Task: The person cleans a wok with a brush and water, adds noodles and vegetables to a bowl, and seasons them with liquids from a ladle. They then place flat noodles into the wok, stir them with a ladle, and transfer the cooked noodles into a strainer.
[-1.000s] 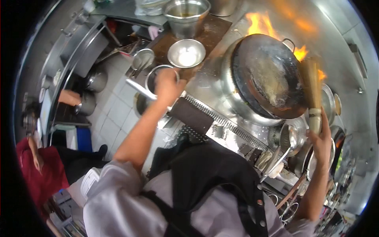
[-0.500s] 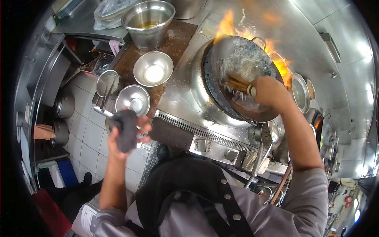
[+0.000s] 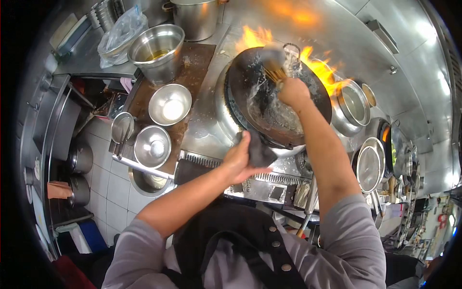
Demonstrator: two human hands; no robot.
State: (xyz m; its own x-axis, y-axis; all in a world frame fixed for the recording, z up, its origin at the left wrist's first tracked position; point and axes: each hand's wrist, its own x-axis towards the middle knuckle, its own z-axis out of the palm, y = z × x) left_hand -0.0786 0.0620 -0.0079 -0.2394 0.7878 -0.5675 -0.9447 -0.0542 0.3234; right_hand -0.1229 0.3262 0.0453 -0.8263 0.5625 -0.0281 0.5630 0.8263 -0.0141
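Observation:
My right hand [image 3: 293, 92] is closed around a bamboo wok brush [image 3: 275, 73]. Its blurred bristle end is over the far side of a large dark wok [image 3: 243, 89], where water splashes about inside. At the wok's near left edge, my left hand [image 3: 236, 161] holds a folded dark cloth [image 3: 259, 153], thumb on top and some fingers stretched out below it. The cloth lies against or just beside the rim; the exact contact is hidden. Flames [image 3: 320, 72] rise behind the wok.
On the left are two steel bowls [image 3: 170, 104] [image 3: 152, 147], a pot [image 3: 156, 53] with yellowish liquid and a small container [image 3: 122, 127] with utensils. Mesh strainers [image 3: 369, 168] sit to the right. A ladle handle [image 3: 311, 195] leans near the front edge.
My left hand has moved right with the cloth, from beside the bowls to the wok's near edge. My right hand has shifted the brush up and left within the wok.

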